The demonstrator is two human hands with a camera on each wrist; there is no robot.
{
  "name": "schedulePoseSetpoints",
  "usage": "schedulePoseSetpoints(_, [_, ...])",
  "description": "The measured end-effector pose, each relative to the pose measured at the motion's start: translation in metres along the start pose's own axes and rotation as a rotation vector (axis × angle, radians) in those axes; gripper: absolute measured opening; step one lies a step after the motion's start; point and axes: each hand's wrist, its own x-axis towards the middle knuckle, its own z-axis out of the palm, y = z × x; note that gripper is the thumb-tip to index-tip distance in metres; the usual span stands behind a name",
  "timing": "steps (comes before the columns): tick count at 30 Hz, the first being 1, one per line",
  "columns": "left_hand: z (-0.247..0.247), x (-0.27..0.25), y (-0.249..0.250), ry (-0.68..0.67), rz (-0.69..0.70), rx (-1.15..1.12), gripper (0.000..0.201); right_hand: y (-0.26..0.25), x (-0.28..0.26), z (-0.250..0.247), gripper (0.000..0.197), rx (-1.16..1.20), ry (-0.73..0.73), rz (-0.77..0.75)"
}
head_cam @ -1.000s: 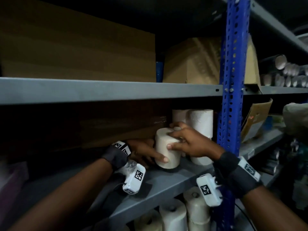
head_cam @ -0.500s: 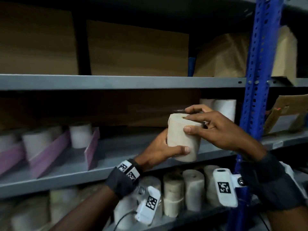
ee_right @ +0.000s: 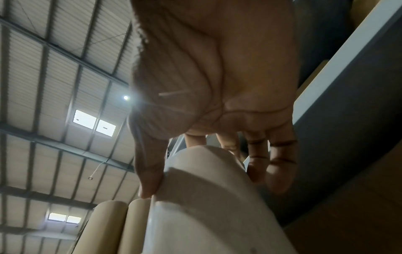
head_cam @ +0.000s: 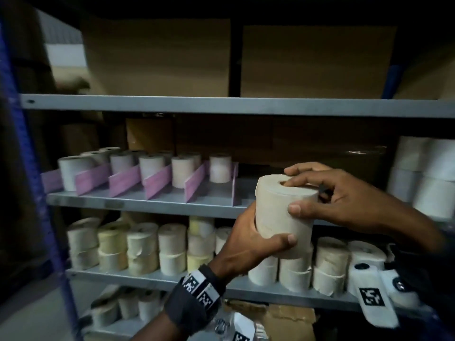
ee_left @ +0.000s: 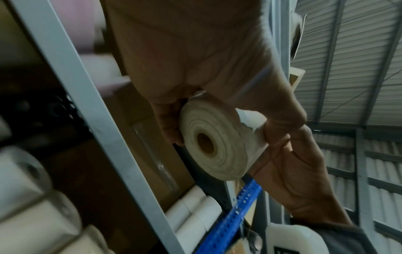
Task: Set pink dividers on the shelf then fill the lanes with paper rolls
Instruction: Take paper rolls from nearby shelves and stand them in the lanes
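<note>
Pink dividers (head_cam: 157,182) on shelf (head_cam: 147,205) — rolls standing in lanes, both hands gripping paper roll (head_cam: 283,215) upright.

Pink dividers (head_cam: 157,179) stand on a grey shelf (head_cam: 152,205); the held paper roll (head_cam: 283,215) is cream.

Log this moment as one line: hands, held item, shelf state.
left hand: grips paper roll from below | right hand: grips its top | pink dividers: set on shelf | lanes: partly filled
</note>
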Motion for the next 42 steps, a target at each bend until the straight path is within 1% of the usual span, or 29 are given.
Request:
schedulePoseSetpoints(3, [-0.028, -0.022, 0.006, 0.049, 0.011, 0.047, 0.068, -0.013, 0.016, 0.024, 0.063, -0.029, -0.06, -0.044])
schedulePoseSetpoints(6, [-0.059, -0.043, 0.008, 0.066, -0.008, 0.082, 0.07, -0.028, 0.032, 0.051, 0.057, -0.052, -0.117, -0.063])
schedulePoseSetpoints(10, [-0.096, -0.063, 0.002, 0.088, -0.029, 0.123, 0.076, -0.046, 0.046, 0.086, 0.056, -0.035, -0.129, -0.124])
schedulePoseSetpoints(14, [-0.127, -0.081, -0.012, 0.087, -0.07, 0.161, 0.08, -0.056, 0.053, 0.118, 0.055, -0.067, -0.138, -0.112])
schedulePoseSetpoints(18, [-0.141, -0.091, -0.029, 0.139, -0.009, 0.243, 0.08, -0.057, 0.06, 0.142, 0.053, -0.088, -0.091, -0.053])
schedulePoseSetpoints(21, [-0.138, -0.095, -0.039, 0.223, 0.04, 0.32, 0.085, -0.051, 0.071, 0.151, 0.06, -0.159, -0.064, -0.013])
schedulePoseSetpoints(23, [-0.137, -0.094, -0.046, 0.3, 0.058, 0.421, 0.086, -0.045, 0.082, 0.151, 0.061, -0.199, -0.048, 0.0])
schedulePoseSetpoints(26, [-0.135, -0.089, -0.06, 0.354, 0.179, 0.675, 0.086, -0.034, 0.107, 0.147, 0.067, -0.237, -0.009, 0.001])
schedulePoseSetpoints(28, [-0.129, -0.087, -0.069, 0.325, 0.249, 0.856, 0.089, -0.029, 0.123, 0.144, 0.072, -0.267, 0.022, -0.006])
schedulePoseSetpoints(30, [-0.121, -0.082, -0.079, 0.283, 0.262, 0.977, 0.095, -0.024, 0.138, 0.14, 0.072, -0.283, 0.065, -0.011])
schedulePoseSetpoints(33, [-0.116, -0.07, -0.093, 0.225, 0.194, 1.141, 0.103, -0.014, 0.159, 0.137, 0.068, -0.317, 0.081, -0.002])
schedulePoseSetpoints(36, [-0.118, -0.055, -0.102, 0.176, 0.111, 1.271, 0.103, 0.001, 0.18, 0.139, 0.058, -0.341, 0.052, 0.013])
schedulePoseSetpoints(39, [-0.125, -0.041, -0.111, 0.168, 0.043, 1.328, 0.101, 0.016, 0.198, 0.143, 0.059, -0.34, 0.022, 0.024])
schedulePoseSetpoints(42, [-0.131, -0.026, -0.117, 0.167, 0.025, 1.381, 0.099, 0.026, 0.214, 0.142, 0.059, -0.38, 0.008, 0.03])
